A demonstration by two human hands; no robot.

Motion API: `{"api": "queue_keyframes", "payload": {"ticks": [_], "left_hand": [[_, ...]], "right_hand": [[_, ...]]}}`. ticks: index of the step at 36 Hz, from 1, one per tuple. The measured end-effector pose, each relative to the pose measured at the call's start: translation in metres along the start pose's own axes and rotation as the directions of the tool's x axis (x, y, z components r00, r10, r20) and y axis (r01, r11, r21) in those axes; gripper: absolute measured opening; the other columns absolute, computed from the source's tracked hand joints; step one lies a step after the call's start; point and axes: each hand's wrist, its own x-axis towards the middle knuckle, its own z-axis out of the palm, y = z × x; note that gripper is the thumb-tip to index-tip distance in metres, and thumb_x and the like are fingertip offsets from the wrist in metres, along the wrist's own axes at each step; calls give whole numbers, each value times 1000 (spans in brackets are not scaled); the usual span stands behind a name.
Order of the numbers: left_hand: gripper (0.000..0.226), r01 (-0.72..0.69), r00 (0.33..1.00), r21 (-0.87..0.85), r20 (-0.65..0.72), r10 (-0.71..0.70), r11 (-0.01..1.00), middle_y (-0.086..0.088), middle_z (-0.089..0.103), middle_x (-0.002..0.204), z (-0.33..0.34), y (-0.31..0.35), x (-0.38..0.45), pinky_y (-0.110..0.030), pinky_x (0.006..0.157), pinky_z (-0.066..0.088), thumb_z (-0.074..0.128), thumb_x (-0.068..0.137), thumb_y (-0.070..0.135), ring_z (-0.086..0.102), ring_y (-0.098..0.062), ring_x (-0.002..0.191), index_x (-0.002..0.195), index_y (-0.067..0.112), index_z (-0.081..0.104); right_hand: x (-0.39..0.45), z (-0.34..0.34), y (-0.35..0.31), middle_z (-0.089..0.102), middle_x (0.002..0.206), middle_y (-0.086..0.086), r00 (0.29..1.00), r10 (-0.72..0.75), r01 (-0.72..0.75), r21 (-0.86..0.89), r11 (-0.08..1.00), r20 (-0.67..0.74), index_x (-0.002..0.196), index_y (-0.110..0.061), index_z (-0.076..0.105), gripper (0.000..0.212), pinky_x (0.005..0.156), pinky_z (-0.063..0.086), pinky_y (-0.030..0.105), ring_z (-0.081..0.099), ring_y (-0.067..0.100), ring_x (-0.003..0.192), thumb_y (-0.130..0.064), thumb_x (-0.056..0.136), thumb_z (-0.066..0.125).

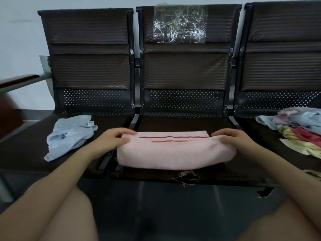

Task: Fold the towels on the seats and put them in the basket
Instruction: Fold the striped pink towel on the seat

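Pink towel [175,152] sits folded on middle seat [173,123], front edge overhanging. Left hand [113,138] and right hand [233,138] pinch its 9 and 3 o'clock ends. Risk: uneven lift lets the layers slump open or slide off. Long axis runs 9–3; stripes toward 12.

At frame centre, a folded pink towel [175,152] lies on the middle seat [182,122], left hand [113,139] and right hand [233,139] gripping its ends. A crumpled blue towel [69,134] lies left; a mixed towel pile [302,127] lies right.
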Motion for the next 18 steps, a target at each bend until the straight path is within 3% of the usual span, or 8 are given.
{"api": "queue_keyframes", "payload": {"ticks": [3, 5, 9, 14, 18], "left_hand": [[30, 44, 999, 168, -6, -44, 985, 2, 64, 101, 3, -3, 4, -18, 71, 47, 59, 91, 13, 57, -10, 81, 110, 33, 70], [30, 40, 999, 240, -12, -38, 970, 4, 63, 98, 6, -3, 9, -12, 62, 41, 60, 91, 13, 53, -5, 70, 107, 36, 69], [33, 41, 999, 277, -40, -32, 960, 18, 61, 101, 2, -6, 23, -13, 65, 39, 61, 90, 14, 55, -5, 78, 98, 46, 64], [32, 68, 997, 252, -53, -57, 965, 17, 61, 100, -3, -15, 41, -14, 66, 36, 57, 91, 12, 53, 0, 80, 109, 36, 67], [33, 91, 996, 230, -25, -87, 969, 16, 61, 109, -4, -27, 56, -16, 71, 40, 59, 90, 14, 56, -3, 91, 104, 43, 66]], "right_hand": [[1, 1, 0, 66, 110, 0, 996, 72, -66, -90, 994, 58, 101, -25, 73, 23, 92, 49, 35, 61, 18, 104, -11, 90, 58], [8, 3, -1, 65, 111, -2, 994, 91, -83, -138, 987, 52, 104, -25, 72, 21, 92, 49, 34, 60, 16, 105, -14, 91, 58], [33, 11, -9, 60, 113, -8, 996, 84, -86, -212, 974, -16, 106, -28, 69, 22, 95, 44, 36, 54, 15, 111, -18, 90, 57], [61, 24, -22, 58, 114, -4, 993, 66, -84, -201, 976, -96, 116, -21, 67, 27, 94, 42, 35, 50, 16, 111, -15, 92, 55], [77, 32, -18, 58, 112, -4, 991, 106, -122, -231, 965, -80, 114, -20, 67, 26, 99, 43, 39, 51, 17, 112, -13, 92, 55]]}}
